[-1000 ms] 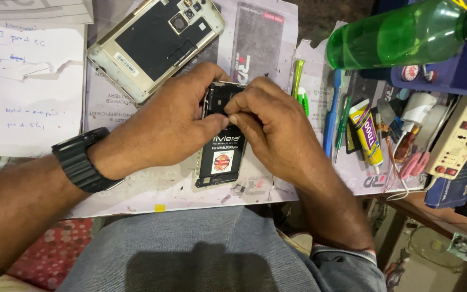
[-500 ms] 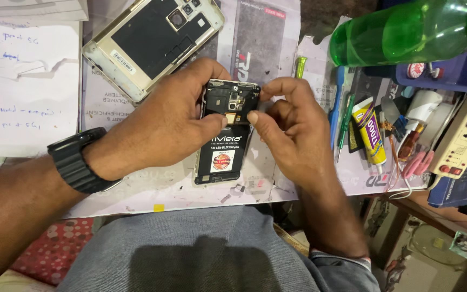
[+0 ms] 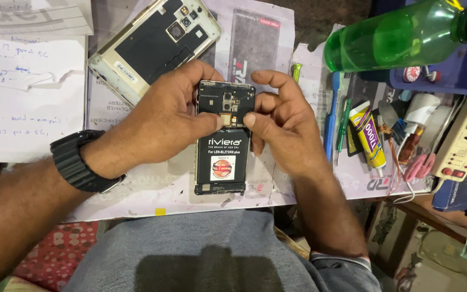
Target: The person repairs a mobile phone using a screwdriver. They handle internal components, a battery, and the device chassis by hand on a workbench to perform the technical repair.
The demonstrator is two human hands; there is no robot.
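Phone (image 3: 224,143) with its back removed (battery exposed) lay on the paper-covered desk (image 3: 136,189), gripped at its upper end by both hands. Left hand (image 3: 166,119) clasped the left edge while right hand (image 3: 279,124) pinched the right. Nearby sat a detached back cover (image 3: 155,46), a glue tube (image 3: 368,135) and a green bottle (image 3: 390,35).

The left hand (image 3: 163,116) and right hand (image 3: 285,127) were bare; a chunky black watch (image 3: 79,162) circled the left wrist, and grey-blue trousers (image 3: 201,251) covered the lap.

Your left hand (image 3: 160,116) comes in from the lower left, wrist banded, fingers curled over, thumb pressing inward. Your right hand (image 3: 279,127) meets it from below, thumb tip facing the left thumb, index finger arched above, both grips closed.
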